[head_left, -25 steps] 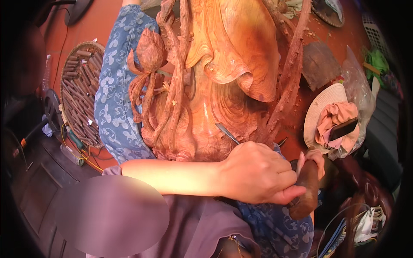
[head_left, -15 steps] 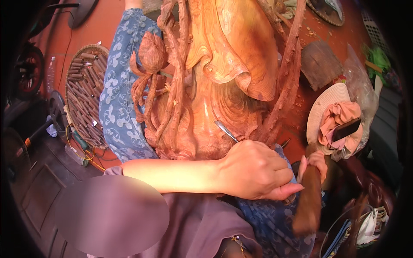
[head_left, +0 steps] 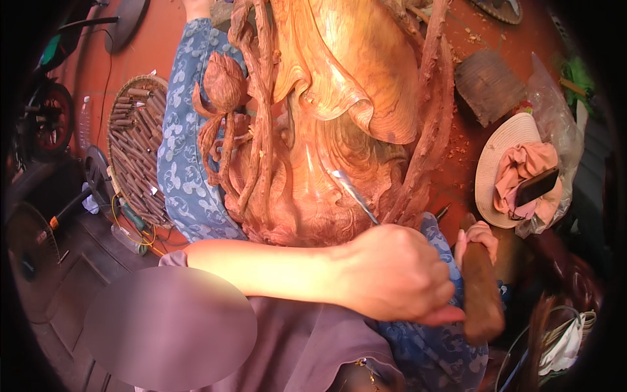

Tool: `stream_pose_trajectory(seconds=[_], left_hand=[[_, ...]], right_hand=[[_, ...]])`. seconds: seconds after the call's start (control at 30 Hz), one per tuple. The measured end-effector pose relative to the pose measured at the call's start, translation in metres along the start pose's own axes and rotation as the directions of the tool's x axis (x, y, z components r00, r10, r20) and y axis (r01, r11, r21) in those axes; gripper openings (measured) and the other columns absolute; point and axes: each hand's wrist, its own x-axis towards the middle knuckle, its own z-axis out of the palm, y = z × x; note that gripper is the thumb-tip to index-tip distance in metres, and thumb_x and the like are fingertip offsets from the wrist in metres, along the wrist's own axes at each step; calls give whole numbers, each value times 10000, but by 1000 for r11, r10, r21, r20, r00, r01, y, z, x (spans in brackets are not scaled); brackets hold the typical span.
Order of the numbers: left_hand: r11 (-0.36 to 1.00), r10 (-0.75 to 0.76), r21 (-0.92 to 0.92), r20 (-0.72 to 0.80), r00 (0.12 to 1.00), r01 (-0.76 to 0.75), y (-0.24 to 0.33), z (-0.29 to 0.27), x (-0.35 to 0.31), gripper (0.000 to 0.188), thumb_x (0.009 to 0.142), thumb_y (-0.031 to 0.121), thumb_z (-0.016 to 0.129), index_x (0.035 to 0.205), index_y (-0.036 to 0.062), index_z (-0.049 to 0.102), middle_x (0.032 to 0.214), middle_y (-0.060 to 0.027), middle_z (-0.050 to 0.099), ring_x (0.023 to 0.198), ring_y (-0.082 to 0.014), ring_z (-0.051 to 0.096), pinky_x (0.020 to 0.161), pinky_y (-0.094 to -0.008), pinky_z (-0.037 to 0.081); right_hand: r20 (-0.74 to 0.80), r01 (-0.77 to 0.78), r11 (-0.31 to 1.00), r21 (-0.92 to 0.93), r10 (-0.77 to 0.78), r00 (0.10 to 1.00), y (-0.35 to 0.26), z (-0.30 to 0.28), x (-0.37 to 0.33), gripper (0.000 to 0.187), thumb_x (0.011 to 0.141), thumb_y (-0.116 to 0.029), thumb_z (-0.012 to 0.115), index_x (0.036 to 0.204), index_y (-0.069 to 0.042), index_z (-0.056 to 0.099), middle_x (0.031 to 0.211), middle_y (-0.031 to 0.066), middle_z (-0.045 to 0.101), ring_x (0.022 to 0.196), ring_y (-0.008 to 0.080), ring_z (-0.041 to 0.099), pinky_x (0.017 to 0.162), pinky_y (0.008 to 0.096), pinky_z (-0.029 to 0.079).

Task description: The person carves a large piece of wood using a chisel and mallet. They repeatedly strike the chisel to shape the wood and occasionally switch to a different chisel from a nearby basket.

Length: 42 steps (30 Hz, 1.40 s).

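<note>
A large reddish wood carving (head_left: 353,62) with smooth folds, twisting stems and a carved lotus bud (head_left: 225,81) lies in front of me between my legs. My left hand (head_left: 398,277) is closed around a metal carving chisel (head_left: 356,195), its handle hidden in the fist. The chisel's blade slants up and left over the lower part of the carving. At the right, my right hand (head_left: 480,240) is wrapped round a brown wooden mallet (head_left: 483,307). The thick end of the mallet points toward me, just right of my left fist, with a small gap between them.
A round basket of many wooden-handled tools (head_left: 134,140) sits at the left, near a yellow cord (head_left: 140,240). To the right lie a wood block (head_left: 490,85) and a straw hat (head_left: 486,173) with pink cloth and a phone (head_left: 537,187). Wood chips dot the red floor.
The mallet has swung slightly right, away from my left fist, and is less blurred. My left hand still grips the chisel, and the whole view has shifted a little.
</note>
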Motion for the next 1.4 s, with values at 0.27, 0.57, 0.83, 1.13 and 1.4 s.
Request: stream_pose_trajectory(seconds=[0.27, 0.57, 0.83, 1.13, 1.4], left_hand=[[946, -325, -21, -62, 944, 324, 4, 16, 19, 410, 820, 381, 733, 626, 128, 475, 569, -2, 447, 483, -170, 537, 415, -311, 405], [884, -467, -59, -90, 879, 464, -5, 13, 26, 393, 828, 339, 741, 625, 116, 489, 554, -31, 469, 462, -212, 537, 415, -339, 420], [876, -483, -34, -45, 874, 482, -6, 10, 22, 392, 851, 344, 722, 619, 116, 504, 541, -38, 471, 468, -226, 543, 417, -344, 417], [875, -484, -14, -62, 873, 485, -12, 11, 17, 412, 875, 351, 700, 602, 112, 503, 546, -44, 491, 467, -234, 549, 432, -352, 433], [890, -454, 47, -7, 891, 454, -12, 10, 16, 396, 880, 335, 696, 607, 108, 520, 547, -46, 510, 475, -236, 562, 435, -356, 442]], right_hand=[[83, -178, 973, 144, 167, 982, -14, -10, 20, 316, 808, 106, 639, 945, -72, 417, 779, 69, 507, 725, 188, 493, 867, 382, 438], [93, -182, 946, 267, 163, 982, 2, -9, 12, 325, 789, 119, 640, 932, -66, 415, 775, 60, 504, 700, 172, 476, 847, 378, 434], [27, -216, 960, 176, 215, 976, 8, 3, -2, 337, 761, 121, 668, 930, -59, 438, 733, 54, 496, 672, 166, 482, 738, 343, 443], [3, -218, 959, 181, 221, 975, 15, 15, -16, 346, 747, 153, 654, 910, -60, 435, 731, 67, 503, 666, 170, 502, 732, 344, 451], [-44, -148, 973, 175, 158, 986, 24, 28, -28, 359, 741, 172, 651, 887, -66, 425, 749, 67, 475, 670, 186, 492, 710, 335, 449]])
